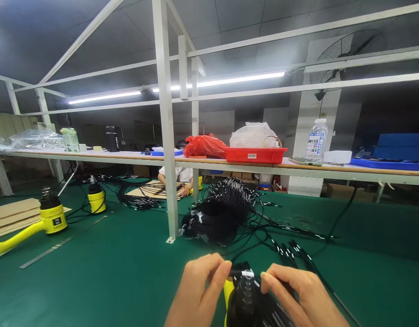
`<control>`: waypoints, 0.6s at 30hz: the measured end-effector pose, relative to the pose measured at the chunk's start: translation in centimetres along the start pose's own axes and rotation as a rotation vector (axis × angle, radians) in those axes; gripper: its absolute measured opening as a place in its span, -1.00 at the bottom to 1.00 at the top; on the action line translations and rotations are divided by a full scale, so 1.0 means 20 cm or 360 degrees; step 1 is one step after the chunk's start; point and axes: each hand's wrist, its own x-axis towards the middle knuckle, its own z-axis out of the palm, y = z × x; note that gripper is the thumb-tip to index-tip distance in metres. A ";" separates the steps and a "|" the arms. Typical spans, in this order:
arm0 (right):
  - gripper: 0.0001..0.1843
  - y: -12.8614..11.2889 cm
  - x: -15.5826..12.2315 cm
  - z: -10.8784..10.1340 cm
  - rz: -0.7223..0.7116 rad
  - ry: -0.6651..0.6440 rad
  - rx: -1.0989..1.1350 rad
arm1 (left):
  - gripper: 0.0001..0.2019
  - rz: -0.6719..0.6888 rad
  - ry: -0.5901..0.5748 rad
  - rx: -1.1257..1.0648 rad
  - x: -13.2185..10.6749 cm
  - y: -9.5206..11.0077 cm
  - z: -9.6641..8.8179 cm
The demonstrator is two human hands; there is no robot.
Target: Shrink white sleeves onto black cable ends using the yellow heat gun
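Left hand (199,286) and right hand (298,290) both pinched nearly shut on black cable (237,272), white sleeve (247,273) midway between them, cable running crosswise just above heat gun (245,306)

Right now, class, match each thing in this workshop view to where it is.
Things: 1 red tray; 2 black cable bundle; 3 wall fan; 4 white-banded cable end.
Places: A between the left hand and right hand; B high on the pillar; C on the shelf; D on the green bench.
Pairs: 1-C, 2-D, 3-B, 4-A.
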 end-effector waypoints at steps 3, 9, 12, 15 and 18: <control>-0.51 -0.01 0.00 0.00 0.0012 0.0001 0.0039 | -0.67 0.0033 -0.0114 0.0019 0.01 0.01 -0.01; -0.57 0.00 0.01 0.01 -0.0013 0.0124 0.0183 | -0.80 0.0050 -0.0277 -0.0003 0.02 0.02 -0.01; -0.55 0.00 0.01 0.01 -0.0026 0.0142 0.0129 | -0.73 0.0060 -0.0293 0.0057 0.02 0.01 0.01; -0.49 0.00 0.01 0.01 -0.0078 0.0117 0.0012 | -0.59 0.0019 -0.0208 0.0188 0.03 0.00 0.02; -0.47 0.01 0.01 0.01 -0.0117 0.0116 -0.0031 | -0.52 0.0005 -0.0168 0.0259 0.04 0.00 0.02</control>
